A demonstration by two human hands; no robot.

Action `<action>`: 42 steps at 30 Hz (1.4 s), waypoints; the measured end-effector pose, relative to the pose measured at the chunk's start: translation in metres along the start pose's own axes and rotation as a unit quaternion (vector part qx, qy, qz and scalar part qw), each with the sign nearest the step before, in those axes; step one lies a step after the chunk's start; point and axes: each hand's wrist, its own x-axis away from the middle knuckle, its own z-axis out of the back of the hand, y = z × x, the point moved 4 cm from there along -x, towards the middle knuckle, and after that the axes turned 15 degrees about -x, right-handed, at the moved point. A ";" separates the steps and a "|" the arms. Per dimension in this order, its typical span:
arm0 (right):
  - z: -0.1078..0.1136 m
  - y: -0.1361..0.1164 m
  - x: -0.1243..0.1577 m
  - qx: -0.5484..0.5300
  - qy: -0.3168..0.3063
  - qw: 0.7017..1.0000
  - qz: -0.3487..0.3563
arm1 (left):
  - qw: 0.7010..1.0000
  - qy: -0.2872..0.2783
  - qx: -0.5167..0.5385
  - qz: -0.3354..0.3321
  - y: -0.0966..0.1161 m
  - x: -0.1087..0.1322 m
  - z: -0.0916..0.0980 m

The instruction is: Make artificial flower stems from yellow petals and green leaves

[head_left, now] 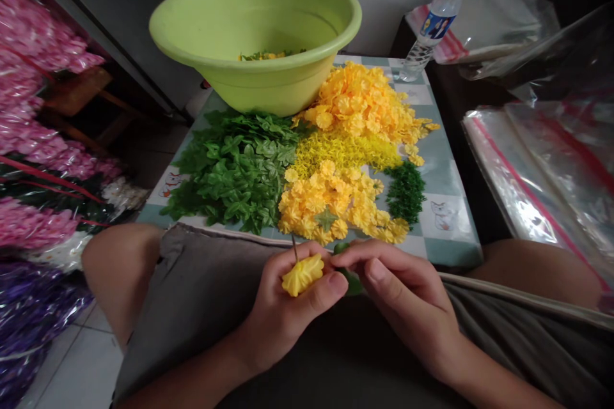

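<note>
While the left hand [288, 326] curls its fingers [330, 284] around a yellow artificial flower [302, 275], the right hand [407, 300] pinches a green leaf [350, 281] above the lap [201, 287]. Head view: piled yellow blossoms [359, 102] and a green basin [254, 32] on the desk [446, 249]; bottle [434, 19] label unreadable.

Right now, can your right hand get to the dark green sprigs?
Probably yes: the dark green sprigs lie just past the right hand, with nothing between them, though it is pinching a green leaf.

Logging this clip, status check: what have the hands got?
Left hand gripping yellow artificial flower on thin stem. Right hand pinching green leaf. Loose leaves ahead.
</note>
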 end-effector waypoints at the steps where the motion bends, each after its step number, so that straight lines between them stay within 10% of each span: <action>1: 0.000 0.001 0.000 -0.012 -0.004 1.000 -0.003 | 1.000 -0.002 0.005 0.001 -0.002 0.000 0.001; 32: 0.003 0.015 -0.013 -0.132 -0.001 0.991 -0.023 | 0.998 -0.062 -0.001 -0.029 0.001 -0.002 -0.004; 42: 0.007 -0.001 -0.017 0.049 0.007 0.998 0.023 | 0.999 -0.012 0.023 0.025 -0.014 -0.009 0.000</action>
